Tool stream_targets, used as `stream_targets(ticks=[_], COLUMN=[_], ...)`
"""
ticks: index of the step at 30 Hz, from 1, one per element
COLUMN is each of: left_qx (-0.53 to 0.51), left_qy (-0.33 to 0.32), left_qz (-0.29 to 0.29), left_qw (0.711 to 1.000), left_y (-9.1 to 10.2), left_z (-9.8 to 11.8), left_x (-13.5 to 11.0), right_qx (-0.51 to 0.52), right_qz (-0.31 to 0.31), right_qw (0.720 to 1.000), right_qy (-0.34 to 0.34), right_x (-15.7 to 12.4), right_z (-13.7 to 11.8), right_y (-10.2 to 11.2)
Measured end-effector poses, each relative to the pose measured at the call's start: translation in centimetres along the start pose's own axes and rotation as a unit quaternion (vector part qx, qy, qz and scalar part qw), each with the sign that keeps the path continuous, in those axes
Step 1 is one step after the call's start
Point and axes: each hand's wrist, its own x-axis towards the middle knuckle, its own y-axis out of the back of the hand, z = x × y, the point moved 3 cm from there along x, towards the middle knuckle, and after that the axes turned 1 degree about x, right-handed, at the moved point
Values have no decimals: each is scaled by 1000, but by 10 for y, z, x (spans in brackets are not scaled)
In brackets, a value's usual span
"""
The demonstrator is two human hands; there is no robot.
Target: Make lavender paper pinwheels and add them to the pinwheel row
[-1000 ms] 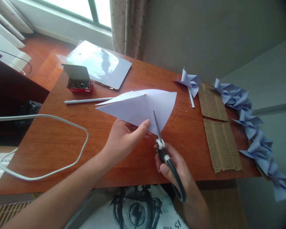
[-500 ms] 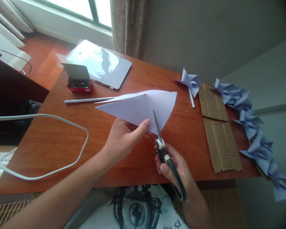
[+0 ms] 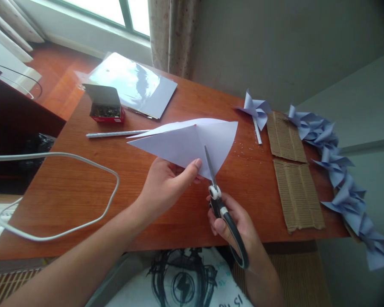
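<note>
My left hand [image 3: 166,185] pinches the near edge of a folded pale lilac paper sheet [image 3: 185,140], holding it just above the wooden table [image 3: 83,192]. My right hand [image 3: 235,226] grips black-and-white scissors [image 3: 222,209] by the handles. The blades point away from me and cut into the paper's near edge, right beside my left thumb.
A red box of staples [image 3: 106,111], a white stick [image 3: 115,134] and a glossy sheet [image 3: 132,85] lie at the back left. A white cable [image 3: 67,170] loops on the left. A paper pinwheel [image 3: 256,111], two corrugated card pieces [image 3: 296,192] and several lilac pinwheels [image 3: 342,170] sit on the right.
The paper and the scissors have shifted very slightly away from me, the blades a touch further into the sheet. Both hands keep their grip.
</note>
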Motion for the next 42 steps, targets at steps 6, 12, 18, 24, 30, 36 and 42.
stream_targets(ticks=[6, 12, 18, 24, 30, 36, 42], left_qx=[8, 18, 13, 16, 16, 5, 8], left_qy=[5, 4, -2, -2, 0, -6, -6], left_qz=[4, 7, 2, -4, -2, -3, -6], left_qw=[1000, 1000, 1000, 1000, 1000, 1000, 1000], left_y=[1, 1, 1, 2, 2, 1, 2], left_z=[1, 0, 0, -1, -1, 0, -1], left_x=[0, 0, 0, 1, 1, 1, 1], right_qx=[6, 1, -6, -22, -35, -26, -33], right_qz=[-1, -13, -9, 4, 16, 13, 17], right_qw=[1000, 1000, 1000, 1000, 999, 1000, 999], right_qy=[-3, -4, -7, -1, 12, 6, 5], right_x=[0, 0, 0, -1, 0, 0, -1], right_z=[0, 3, 2, 4, 6, 5, 4], right_y=[1, 4, 4, 6, 8, 7, 8])
